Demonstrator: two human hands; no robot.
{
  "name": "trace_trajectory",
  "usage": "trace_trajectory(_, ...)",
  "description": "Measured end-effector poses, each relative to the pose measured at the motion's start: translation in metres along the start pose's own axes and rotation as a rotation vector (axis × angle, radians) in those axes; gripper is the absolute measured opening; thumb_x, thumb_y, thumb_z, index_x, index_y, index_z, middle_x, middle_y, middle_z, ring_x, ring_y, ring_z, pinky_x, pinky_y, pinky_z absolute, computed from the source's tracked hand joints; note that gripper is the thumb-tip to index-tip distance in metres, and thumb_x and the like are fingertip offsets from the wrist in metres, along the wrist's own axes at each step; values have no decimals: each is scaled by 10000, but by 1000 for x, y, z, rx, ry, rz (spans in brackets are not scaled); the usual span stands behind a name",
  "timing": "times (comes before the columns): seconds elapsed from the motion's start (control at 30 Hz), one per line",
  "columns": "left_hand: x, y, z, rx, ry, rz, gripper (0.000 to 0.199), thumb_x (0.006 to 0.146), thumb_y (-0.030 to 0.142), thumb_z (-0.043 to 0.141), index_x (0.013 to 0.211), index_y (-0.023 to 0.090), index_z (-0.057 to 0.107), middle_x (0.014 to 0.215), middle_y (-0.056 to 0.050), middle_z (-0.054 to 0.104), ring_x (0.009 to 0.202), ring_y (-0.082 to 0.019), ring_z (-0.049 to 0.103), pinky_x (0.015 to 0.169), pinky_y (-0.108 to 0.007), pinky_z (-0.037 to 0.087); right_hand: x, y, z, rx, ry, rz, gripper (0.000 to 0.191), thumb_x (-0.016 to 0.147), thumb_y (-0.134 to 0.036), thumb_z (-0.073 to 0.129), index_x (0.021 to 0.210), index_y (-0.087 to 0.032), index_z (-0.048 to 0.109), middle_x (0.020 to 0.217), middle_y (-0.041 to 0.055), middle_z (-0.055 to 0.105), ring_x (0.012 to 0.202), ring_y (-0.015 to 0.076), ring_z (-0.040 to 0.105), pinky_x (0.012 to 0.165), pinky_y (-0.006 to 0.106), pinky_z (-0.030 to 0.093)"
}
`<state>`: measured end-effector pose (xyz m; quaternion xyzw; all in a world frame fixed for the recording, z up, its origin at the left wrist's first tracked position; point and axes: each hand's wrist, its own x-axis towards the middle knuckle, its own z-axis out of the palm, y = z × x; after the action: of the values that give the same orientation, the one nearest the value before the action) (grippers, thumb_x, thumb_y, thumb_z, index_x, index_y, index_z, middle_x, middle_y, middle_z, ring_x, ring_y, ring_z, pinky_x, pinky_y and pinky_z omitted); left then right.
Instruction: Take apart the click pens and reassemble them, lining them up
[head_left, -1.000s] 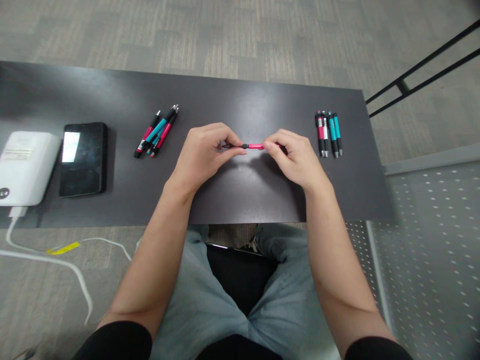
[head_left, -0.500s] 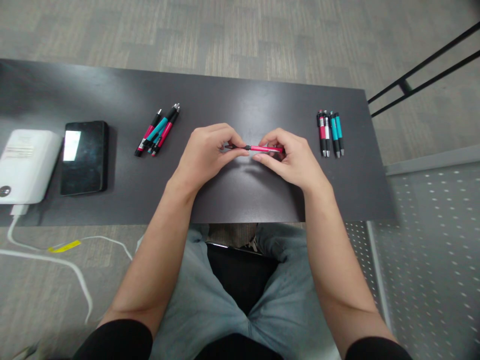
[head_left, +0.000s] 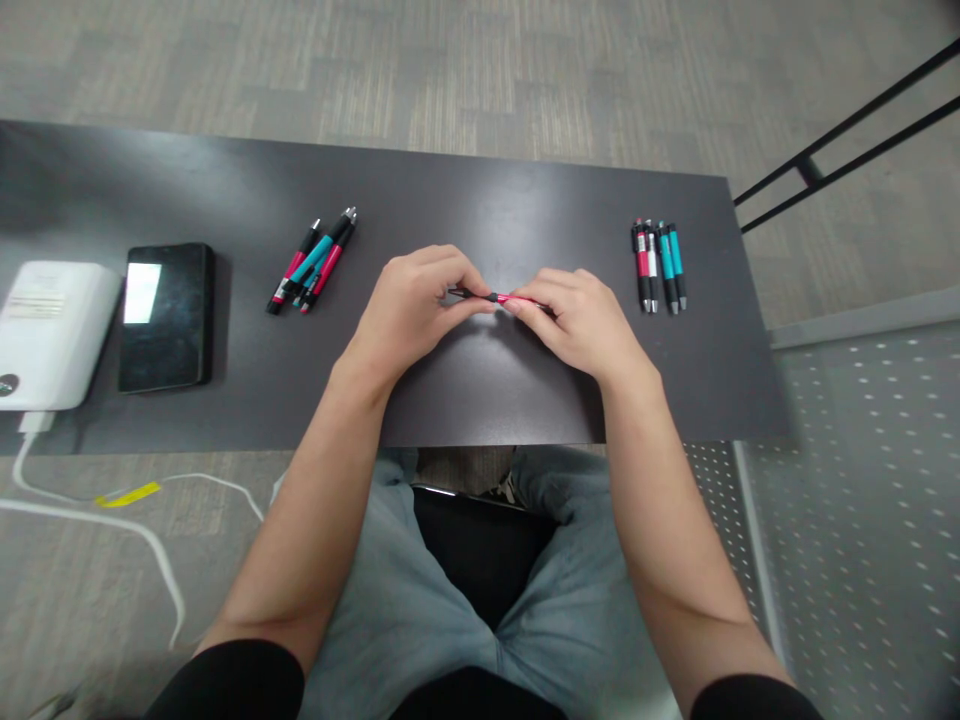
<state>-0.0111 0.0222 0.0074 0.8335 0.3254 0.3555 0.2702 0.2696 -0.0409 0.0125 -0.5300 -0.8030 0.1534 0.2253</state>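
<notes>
Since half a second ago, the right hand [head_left: 585,312] has drawn its fingers in and slid left along the red pen [head_left: 507,298]; the left hand [head_left: 411,305] has hardly moved.

At the far left of the scene, the white box [head_left: 60,335] carries a few lines of print, too faint to read. Its cable [head_left: 21,470] drops over the near edge of the worktop [head_left: 487,395], and a snag there could drag the box off. No words show on the yellow tag [head_left: 127,495] along the cord. Beside the box, the phone [head_left: 169,325] shows only a bright patch, no brand. Next comes a crossed pile of pens [head_left: 313,262]; a bumped wrist might set them rolling.

Both hands are clamped on the red pen, just apart, over the middle of the worktop: the left pinches the dark end, the right the red barrel. Whether its parts are fully joined cannot be told. Uneven force or a slipping pinch could bend it or let small parts spring loose.

Right of the hands, the row of pens [head_left: 666,264] lies side by side; the pale labels are too small to read, and a swinging right hand could scatter them.
</notes>
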Motion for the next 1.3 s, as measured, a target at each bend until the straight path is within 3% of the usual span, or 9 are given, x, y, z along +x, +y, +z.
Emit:
trace_trajectory(0.27,-1,1,-2,51,37,-80,310,1061,537,1041,1201,292,913,1236,-83,927,1050,-288,830,953,-427,666,0,-2,2,43,65,21,208,1256,-471,719,1235,-314,854,1179,78,939,1027,324,810,1011,462,590)
trace_trajectory(0.47,-3,-7,-6,74,25,-143,538,1273,683,662,1009,273,887,979,-75,901,929,-286,818,896,-431,607,-1,3,0,18,124,23,192,1245,-474,731,1215,-322,844,1200,86,948,1026,327,803,1006,487,574)
trace_trajectory(0.67,-4,-6,-6,-7,25,-120,209,1146,494,869,1111,291,906,1121,-60,937,952,-279,835,877,-416,641,-2,3,-2,21,110,12,227,1268,-500,715,1229,-319,847,1233,94,954,1068,342,824,1030,508,558)
trace_trajectory(0.77,-6,-7,-4,-54,42,-152,433,1057,631,1011,1304,301,881,1343,-84,946,968,-268,841,903,-415,671,-2,4,-3,12,100,15,246,1281,-521,710,1226,-329,854,1243,94,959,1106,353,827,1043,514,558)
trace_trajectory(0.87,-6,-9,-3,-41,4,-177,486,1136,762,897,1181,278,893,1168,-77,954,927,-269,832,899,-410,655,-2,5,-3,-1,106,-1,259,1290,-520,719,1238,-320,875,1227,95,959,1093,348,827,1033,508,549)
trace_trajectory(0.97,-4,-8,-4,-6,-22,-174,484,1232,657,745,967,278,890,931,-56,912,874,-278,814,876,-415,625,-1,6,-2,-7,111,-44,354,1321,-561,690,1264,-283,901,1225,106,962,1077,331,827,1012,492,530)
trace_trajectory(1.1,-2,1,-8,6,-23,-226,213,1102,482,887,1079,277,938,1077,-56,959,928,-273,826,892,-390,644,-1,6,-1,-48,105,-47,499,1357,-642,597,1286,-274,926,1223,102,973,1051,313,816,1014,479,514)
trace_trajectory(1.2,-2,7,-9,-1,-10,-273,279,1065,511,933,1181,257,943,1180,-73,973,936,-261,826,927,-384,654,-1,5,-1,-81,107,-3,475,1350,-633,599,1293,-297,930,1227,98,976,1044,324,808,1029,489,524)
trace_trajectory(1.3,-1,8,-8,-9,-36,-280,440,1192,635,765,1074,245,930,1073,-85,963,906,-268,826,916,-398,625,-2,5,0,-99,137,14,428,1339,-604,622,1293,-309,929,1251,96,978,1052,335,802,1040,501,527)
